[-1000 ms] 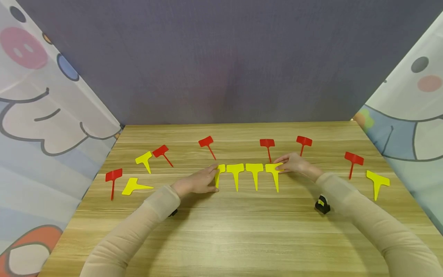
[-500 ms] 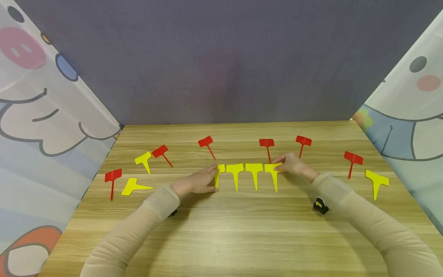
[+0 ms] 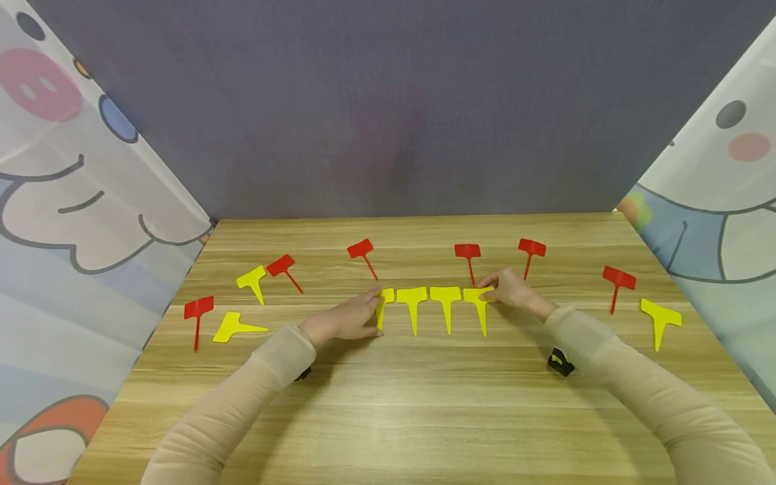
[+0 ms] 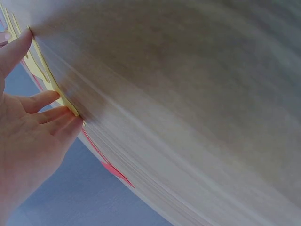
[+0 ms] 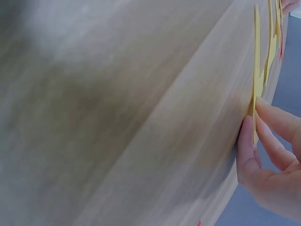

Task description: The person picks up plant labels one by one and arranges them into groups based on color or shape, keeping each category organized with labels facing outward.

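Thumb and fingers of the right hand (image 3: 514, 288) pinch the head of the rightmost yellow tag (image 3: 475, 295), at the end of a row of 4 on the table (image 3: 388, 411); the left hand (image 3: 350, 316) is spread along the leftmost yellow tag (image 3: 387, 294), thumb at its pointed tip and fingertips at its head. Between these lie 2 more yellow tags (image 3: 412, 296). All look like thin plastic: likely very light, stiff with a little spring, and slick. The broad head's edge seems the best hold; the slim stem would probably bend first.
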`<state>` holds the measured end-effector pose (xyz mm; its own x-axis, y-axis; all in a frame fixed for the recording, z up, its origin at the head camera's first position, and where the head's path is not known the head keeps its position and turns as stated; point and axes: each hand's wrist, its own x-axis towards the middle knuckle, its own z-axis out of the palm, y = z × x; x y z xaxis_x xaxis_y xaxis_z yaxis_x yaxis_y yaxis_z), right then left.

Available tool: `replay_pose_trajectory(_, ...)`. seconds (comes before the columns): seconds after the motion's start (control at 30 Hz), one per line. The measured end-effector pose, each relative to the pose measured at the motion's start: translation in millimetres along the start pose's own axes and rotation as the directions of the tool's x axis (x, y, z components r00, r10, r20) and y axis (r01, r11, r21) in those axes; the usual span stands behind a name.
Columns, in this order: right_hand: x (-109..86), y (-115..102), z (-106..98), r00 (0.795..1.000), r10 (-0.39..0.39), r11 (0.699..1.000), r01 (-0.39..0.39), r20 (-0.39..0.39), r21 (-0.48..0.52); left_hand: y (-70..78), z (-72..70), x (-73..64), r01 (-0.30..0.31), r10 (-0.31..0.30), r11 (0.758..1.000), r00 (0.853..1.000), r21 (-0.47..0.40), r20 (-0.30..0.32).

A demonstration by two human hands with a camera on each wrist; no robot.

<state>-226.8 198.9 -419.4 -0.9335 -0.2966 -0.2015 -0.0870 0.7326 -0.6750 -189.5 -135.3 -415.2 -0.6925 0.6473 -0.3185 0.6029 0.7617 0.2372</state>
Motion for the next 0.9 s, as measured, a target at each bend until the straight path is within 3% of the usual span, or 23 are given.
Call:
replay_pose_trajectory(0.43, -1.6, 0.4, -2.1, 0.998, -0.063, 0.994, 0.062, -0.01, -0.093, 1.3, -0.8, -1.6, 0.007, -0.007, 1.0, 1.0, -0.004, 0.01)
replay_pose_trajectory(0.9, -3.6, 2.4, -3.5, 0.991, -0.136, 0.987, 0.133, -0.02, -0.091, 1.2, -1.2, -2.2, 0.003, -0.003, 1.0, 1.0, -0.009, 0.013)
